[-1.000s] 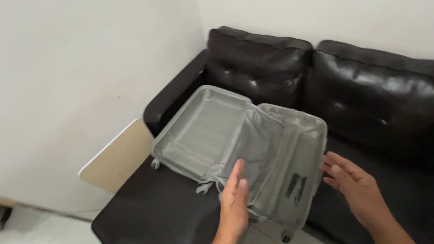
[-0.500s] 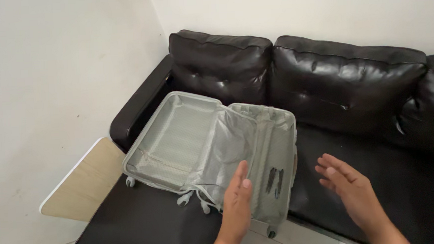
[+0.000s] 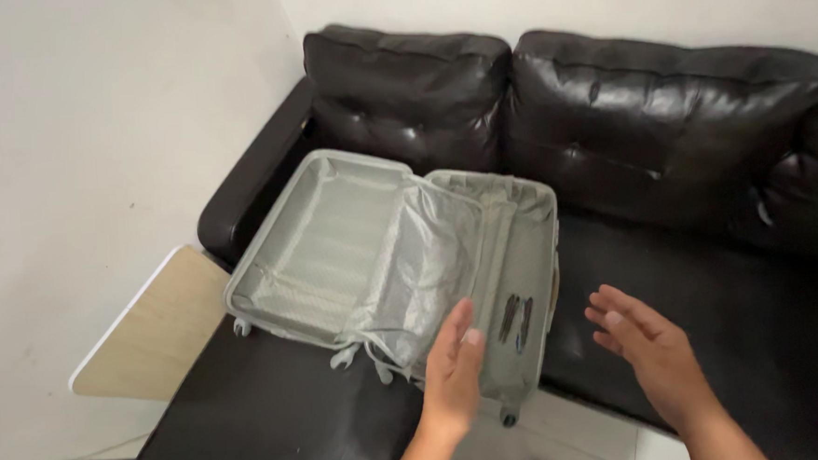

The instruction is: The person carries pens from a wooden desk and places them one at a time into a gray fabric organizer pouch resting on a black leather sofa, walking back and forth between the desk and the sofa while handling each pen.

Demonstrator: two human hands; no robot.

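An empty light grey hard-shell suitcase (image 3: pixel 335 243) lies open on the seat of a dark brown leather sofa (image 3: pixel 646 124). Its grey fabric divider (image 3: pixel 424 257) hangs loosely across the middle hinge. My left hand (image 3: pixel 454 372) hovers edge-on over the suitcase's near right half, fingers straight and together, holding nothing. My right hand (image 3: pixel 649 353) floats over the bare sofa seat to the right of the suitcase, fingers spread, empty. Neither hand touches the suitcase.
A light wooden board with a white edge (image 3: pixel 153 327) sticks out by the sofa's left arm, next to a white wall (image 3: pixel 79 163). The suitcase wheels (image 3: pixel 341 357) rest on the seat front. White floor tiles (image 3: pixel 560 437) show below.
The view has shifted to the right and down, showing more of the sofa. Both hands stay raised and empty, drifting slightly over the suitcase and seat.
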